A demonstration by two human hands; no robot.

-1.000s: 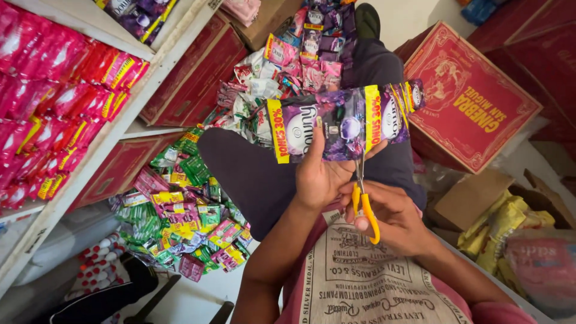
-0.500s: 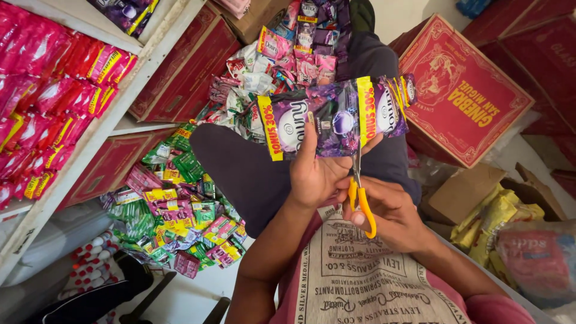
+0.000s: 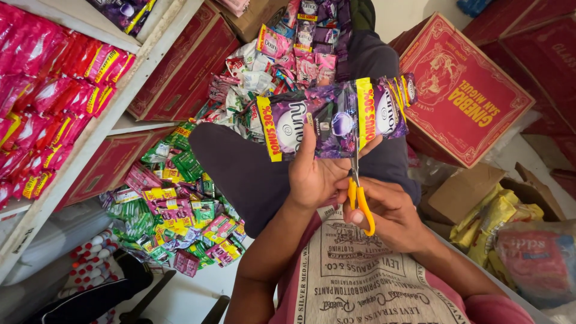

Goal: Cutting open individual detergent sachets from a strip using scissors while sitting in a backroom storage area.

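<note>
Holding a purple sachet strip (image 3: 336, 123) up over the lap, the left hand (image 3: 315, 174) is pinching it, thumb lying up its face. Gripping the yellow scissors (image 3: 359, 192), the right hand (image 3: 390, 219) is working the blades at the seam between packs. Keeping the strip taut and cutting squarely on that seam should be avoiding a torn pack
</note>
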